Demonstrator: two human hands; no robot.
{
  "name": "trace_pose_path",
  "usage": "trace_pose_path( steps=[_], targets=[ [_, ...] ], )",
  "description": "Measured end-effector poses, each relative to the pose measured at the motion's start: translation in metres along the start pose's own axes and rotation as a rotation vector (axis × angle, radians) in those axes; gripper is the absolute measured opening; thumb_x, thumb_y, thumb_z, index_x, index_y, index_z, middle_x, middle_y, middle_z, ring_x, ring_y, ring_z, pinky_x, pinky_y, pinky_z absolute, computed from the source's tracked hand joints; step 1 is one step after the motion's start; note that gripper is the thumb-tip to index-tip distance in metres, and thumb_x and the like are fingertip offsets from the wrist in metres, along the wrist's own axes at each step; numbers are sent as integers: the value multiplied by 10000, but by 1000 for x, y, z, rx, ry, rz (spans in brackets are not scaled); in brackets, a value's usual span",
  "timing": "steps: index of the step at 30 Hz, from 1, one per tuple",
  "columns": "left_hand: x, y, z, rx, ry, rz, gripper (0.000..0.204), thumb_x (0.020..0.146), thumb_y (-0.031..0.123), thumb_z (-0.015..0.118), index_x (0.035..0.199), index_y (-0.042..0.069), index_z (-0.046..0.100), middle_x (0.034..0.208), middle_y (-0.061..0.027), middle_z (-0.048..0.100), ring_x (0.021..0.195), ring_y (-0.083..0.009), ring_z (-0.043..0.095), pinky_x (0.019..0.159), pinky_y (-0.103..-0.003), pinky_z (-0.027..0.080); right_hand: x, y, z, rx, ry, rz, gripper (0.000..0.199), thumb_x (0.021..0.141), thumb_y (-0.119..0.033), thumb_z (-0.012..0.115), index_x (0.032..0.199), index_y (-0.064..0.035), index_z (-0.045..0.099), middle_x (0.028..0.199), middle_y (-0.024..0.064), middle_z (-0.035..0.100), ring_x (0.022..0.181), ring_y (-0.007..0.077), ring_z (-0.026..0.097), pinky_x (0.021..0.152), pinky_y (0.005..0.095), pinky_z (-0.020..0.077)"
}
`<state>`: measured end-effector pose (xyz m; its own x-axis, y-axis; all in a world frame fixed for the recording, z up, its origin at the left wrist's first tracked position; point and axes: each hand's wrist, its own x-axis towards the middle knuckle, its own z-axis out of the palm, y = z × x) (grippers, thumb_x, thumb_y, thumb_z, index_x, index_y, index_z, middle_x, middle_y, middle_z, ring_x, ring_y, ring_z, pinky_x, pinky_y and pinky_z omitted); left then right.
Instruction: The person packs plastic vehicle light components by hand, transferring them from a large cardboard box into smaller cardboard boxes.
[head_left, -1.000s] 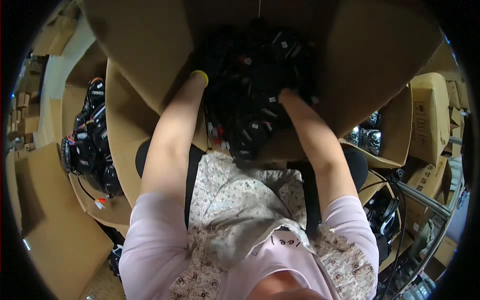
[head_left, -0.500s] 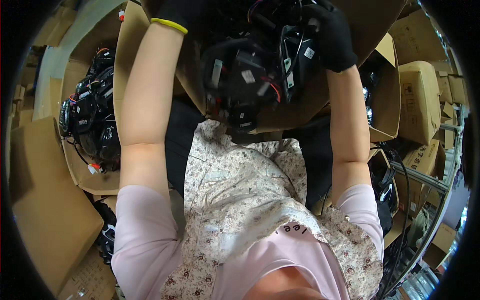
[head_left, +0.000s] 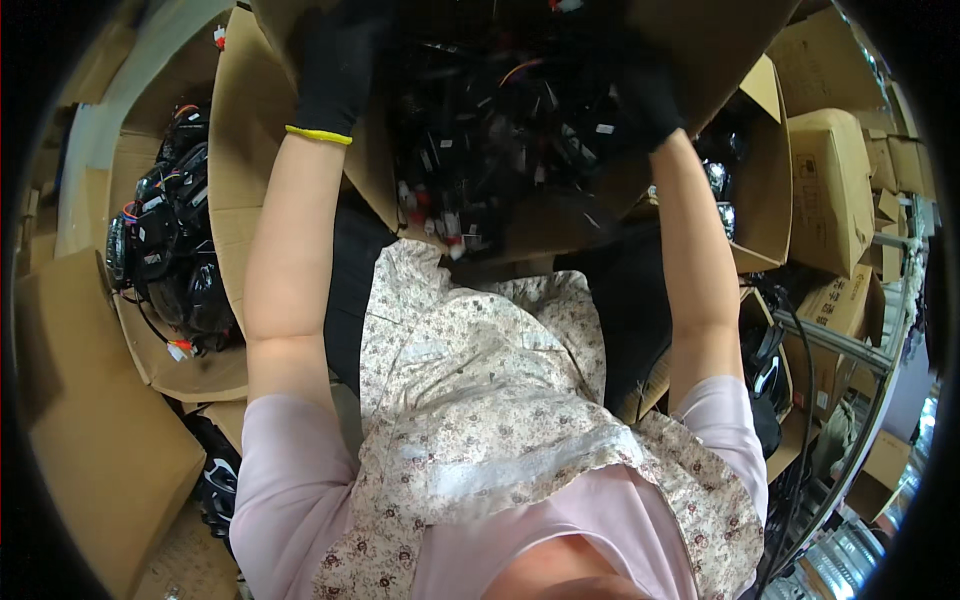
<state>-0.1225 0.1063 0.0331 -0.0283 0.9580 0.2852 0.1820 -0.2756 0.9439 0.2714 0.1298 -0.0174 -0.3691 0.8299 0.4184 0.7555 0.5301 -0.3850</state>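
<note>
A tangled bundle of black lamp parts with wires and red-and-white connectors [head_left: 500,130] hangs in front of me at the top of the view, over an open cardboard box [head_left: 720,60]. My left hand [head_left: 335,65], in a black glove with a yellow cuff, grips the bundle's left side. My right hand [head_left: 645,95], also in a black glove, holds its right side. Both arms reach up and forward. The gloved fingers blend into the dark parts.
An open cardboard box at the left holds more black lamp units with wires [head_left: 165,250]. Cardboard boxes [head_left: 825,190] are stacked at the right beside a metal rack [head_left: 850,350]. A flat cardboard flap [head_left: 90,440] lies at the lower left.
Both hands have risen higher and spread wider with the bundle, which now sits at the top edge. The view has tilted down, so more of my torso shows.
</note>
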Motion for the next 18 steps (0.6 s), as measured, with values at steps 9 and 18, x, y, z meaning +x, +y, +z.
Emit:
trace_pose_path(
  steps=[9,18],
  targets=[
    [-57,-14,-13,700,154,472,222,806,78,623,1004,85,724,1093,-125,672,978,-286,643,922,-356,495,-54,-17,20,-178,-108,116,400,931,-297,555,1203,-8,602,1065,215,659,1000,394,618,901,465,477],
    [-79,7,29,330,36,135,292,848,71,634,1131,8,670,1129,-121,652,1014,-252,633,903,-357,493,-122,-53,-52,639,-208,133,406,906,-283,665,1254,-77,632,1112,121,700,963,246,675,901,357,514]
  ],
)
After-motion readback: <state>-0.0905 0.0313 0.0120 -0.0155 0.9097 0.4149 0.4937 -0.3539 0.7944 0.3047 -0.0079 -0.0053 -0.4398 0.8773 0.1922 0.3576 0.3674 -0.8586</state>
